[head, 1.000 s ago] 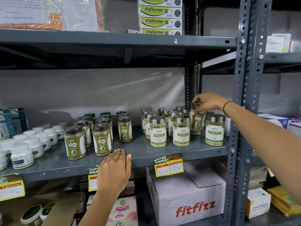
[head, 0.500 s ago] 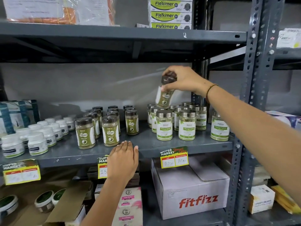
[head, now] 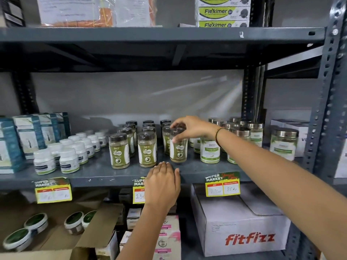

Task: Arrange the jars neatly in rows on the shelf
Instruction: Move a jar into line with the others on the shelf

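Observation:
My right hand point(head: 193, 128) grips the dark lid of a green-labelled jar point(head: 178, 150) that stands upright at the front of the grey shelf point(head: 97, 171). It sits to the right of two front dark-lidded jars point(head: 119, 151), whose rows run back towards the wall. Silver-lidded jars point(head: 210, 151) with white and green labels stand to the right, partly hidden behind my forearm. My left hand point(head: 162, 184) rests flat on the shelf's front edge with fingers together, holding nothing.
White bottles point(head: 68, 160) and blue boxes point(head: 11, 145) fill the shelf's left. One silver-lidded jar point(head: 283, 143) stands alone at far right beside the upright post point(head: 323, 109). Price tags point(head: 222, 184) hang on the edge. A Fitfizz carton point(head: 244, 229) sits below.
My right hand took a dark-lidded jar from among the silver-lidded jars, carried it up and left, and lowered it onto the shelf beside the matching jars. My left hand stayed on the shelf edge.

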`<control>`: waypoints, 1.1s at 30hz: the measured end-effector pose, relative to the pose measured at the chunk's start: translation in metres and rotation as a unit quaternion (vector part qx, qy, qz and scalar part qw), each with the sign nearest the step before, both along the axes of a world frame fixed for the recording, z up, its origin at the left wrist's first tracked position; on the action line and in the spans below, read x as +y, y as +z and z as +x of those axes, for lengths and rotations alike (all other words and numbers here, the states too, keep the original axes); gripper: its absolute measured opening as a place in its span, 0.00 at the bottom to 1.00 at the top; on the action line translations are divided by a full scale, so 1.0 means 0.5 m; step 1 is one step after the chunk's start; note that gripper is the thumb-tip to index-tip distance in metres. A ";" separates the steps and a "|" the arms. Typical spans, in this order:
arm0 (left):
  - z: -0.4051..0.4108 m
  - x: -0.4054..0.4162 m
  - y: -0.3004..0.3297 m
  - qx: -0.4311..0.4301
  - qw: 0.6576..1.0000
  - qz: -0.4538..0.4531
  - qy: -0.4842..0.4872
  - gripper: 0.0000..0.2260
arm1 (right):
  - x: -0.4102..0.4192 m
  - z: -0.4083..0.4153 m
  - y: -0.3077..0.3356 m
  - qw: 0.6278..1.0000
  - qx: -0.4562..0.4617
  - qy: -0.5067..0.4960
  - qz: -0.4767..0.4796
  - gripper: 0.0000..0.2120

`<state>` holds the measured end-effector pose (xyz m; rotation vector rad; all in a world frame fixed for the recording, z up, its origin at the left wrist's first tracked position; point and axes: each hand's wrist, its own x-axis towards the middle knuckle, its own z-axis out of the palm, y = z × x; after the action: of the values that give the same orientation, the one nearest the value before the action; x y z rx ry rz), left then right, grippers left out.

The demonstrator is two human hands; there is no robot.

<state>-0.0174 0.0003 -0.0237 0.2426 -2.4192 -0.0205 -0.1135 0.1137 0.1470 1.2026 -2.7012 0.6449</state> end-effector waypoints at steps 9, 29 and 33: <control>-0.004 0.003 -0.001 -0.007 1.000 0.009 0.007 0.24 | -0.026 -0.016 -0.014 1.000 -0.022 0.007 0.014 0.30; -0.002 -0.003 0.007 -0.029 1.000 0.004 -0.001 0.27 | 0.089 0.053 0.004 0.986 0.069 -0.059 -0.142 0.28; 0.001 -0.004 0.008 -0.035 0.999 0.011 -0.010 0.26 | 0.173 0.049 0.009 0.973 0.145 -0.118 -0.137 0.24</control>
<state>-0.0171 -0.0017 -0.0198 0.2327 -2.4922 -0.0490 -0.0889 0.2001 0.1517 0.8214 -2.3671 0.7140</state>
